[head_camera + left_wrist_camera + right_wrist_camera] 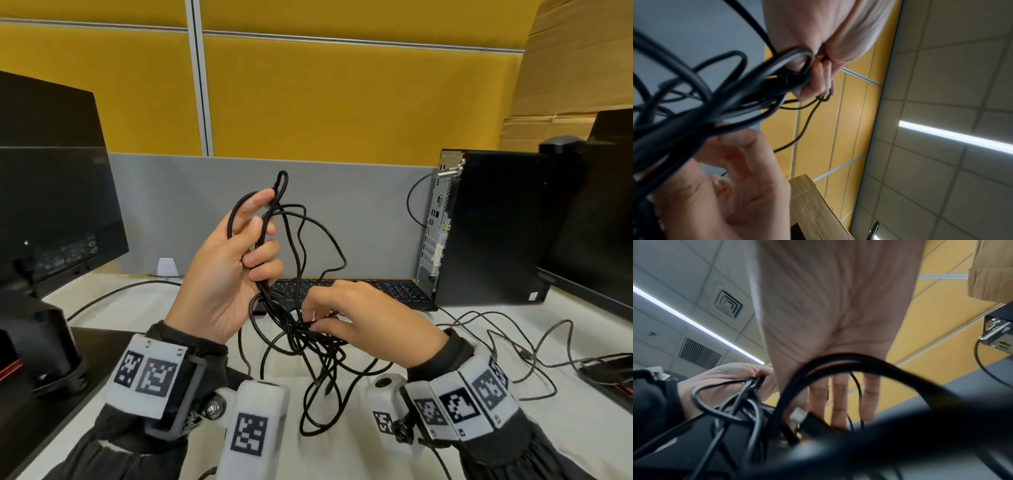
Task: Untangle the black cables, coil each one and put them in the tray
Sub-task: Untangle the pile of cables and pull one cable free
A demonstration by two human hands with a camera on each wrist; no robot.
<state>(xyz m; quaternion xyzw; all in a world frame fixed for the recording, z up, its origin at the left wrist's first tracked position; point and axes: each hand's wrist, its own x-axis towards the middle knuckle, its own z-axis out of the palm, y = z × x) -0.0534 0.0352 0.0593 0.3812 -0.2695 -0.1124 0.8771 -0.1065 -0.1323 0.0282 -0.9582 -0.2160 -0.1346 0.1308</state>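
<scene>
Cables point(294, 260), black and knotted together, hung at the centre of the head view between my two hands. My left hand point(229, 270), raised in the middle left of the frame with its palm turned toward me, had its fingers curled round several strands, and one narrow loop stood up above the fingertips against the grey partition point(359, 212). From that grip the strands dropped down and to the right into a dense knot just under my right hand point(363, 315), which sat lower, at centre right, back of the hand up, thumb and forefinger pinching a strand at the knot. Below both hands the loose loops spilled onto the white desk point(496, 445) toward the bottom centre of the frame. In the left wrist view the bundle point(719, 104) crossed the left side of the picture, blurred and thick, with the fingers closed over it at upper centre. In the right wrist view a fat, out-of-focus loop point(859, 363) arched across the palm, and a small light connector point(798, 416) showed near the fingertips at lower centre. A black keyboard point(394, 291) lay behind the tangle, a tower PC point(486, 226) to its right.
</scene>
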